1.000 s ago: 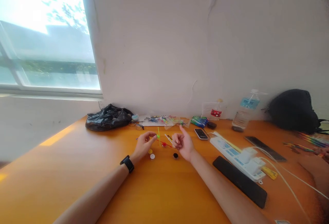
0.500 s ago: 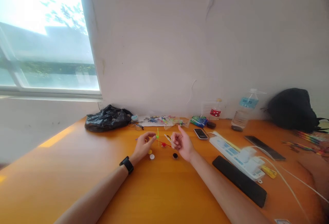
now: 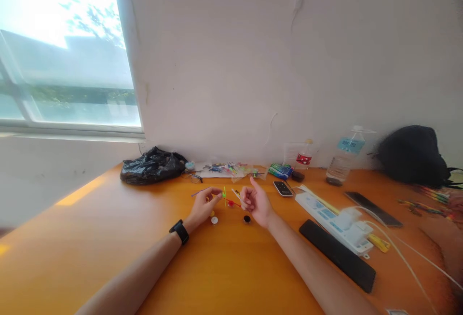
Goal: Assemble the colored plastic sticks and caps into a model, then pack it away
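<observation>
My left hand [image 3: 205,205], with a dark watch [image 3: 180,231] on the wrist, pinches a small green plastic piece [image 3: 224,195] between thumb and fingertips. A thin yellow-green stick crosses this piece upright. My right hand [image 3: 256,202] has its fingers curled and its thumb raised; what lies inside them is hidden. Between the hands is a red connector with a red stick [image 3: 230,203], its right end near my right fingertips. Thin white and dark sticks [image 3: 236,193] meet those fingers too. Below the hands lie a white disc [image 3: 214,220], a yellow disc [image 3: 212,213] and a black disc [image 3: 247,219].
A black plastic bag [image 3: 154,166], glasses [image 3: 196,178] and several small colourful parts [image 3: 231,168] lie along the wall. To the right are a power strip [image 3: 325,216] with cables, a long black case [image 3: 338,255], a phone [image 3: 372,208], bottles [image 3: 340,163] and someone's hand [image 3: 454,204].
My left hand has shifted slightly right, and the upright stick in the green piece has tilted and looks shorter. A purple stick shows more behind that hand. My right hand has barely moved.
</observation>
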Tool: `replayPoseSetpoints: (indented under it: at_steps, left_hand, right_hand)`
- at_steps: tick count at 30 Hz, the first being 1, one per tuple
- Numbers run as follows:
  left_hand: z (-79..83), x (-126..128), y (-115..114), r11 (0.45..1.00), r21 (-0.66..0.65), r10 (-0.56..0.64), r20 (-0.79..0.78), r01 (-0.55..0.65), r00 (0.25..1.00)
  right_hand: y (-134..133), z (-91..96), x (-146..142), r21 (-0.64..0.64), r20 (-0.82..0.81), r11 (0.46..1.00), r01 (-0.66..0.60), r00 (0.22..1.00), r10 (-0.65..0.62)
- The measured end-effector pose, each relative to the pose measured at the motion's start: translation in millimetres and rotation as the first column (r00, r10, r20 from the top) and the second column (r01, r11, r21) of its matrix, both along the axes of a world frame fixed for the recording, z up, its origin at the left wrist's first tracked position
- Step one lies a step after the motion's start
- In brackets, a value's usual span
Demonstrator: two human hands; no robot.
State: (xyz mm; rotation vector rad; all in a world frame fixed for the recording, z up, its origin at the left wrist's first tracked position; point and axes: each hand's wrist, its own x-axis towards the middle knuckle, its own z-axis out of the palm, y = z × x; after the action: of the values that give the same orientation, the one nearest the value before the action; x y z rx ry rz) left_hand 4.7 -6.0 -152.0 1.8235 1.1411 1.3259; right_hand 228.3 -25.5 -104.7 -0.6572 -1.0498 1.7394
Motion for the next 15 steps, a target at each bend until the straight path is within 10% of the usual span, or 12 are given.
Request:
replayPoseSetpoints:
  at_steps: [15]
  left_hand:
    - [5.1,-1.5,-5.5,1.000,0.008,-0.008,0.105,0.007,0.994]
  right_hand:
    - [0.9,-2.1,-1.3,0.007,0.142,0.996,0.089,0.986,-0.089]
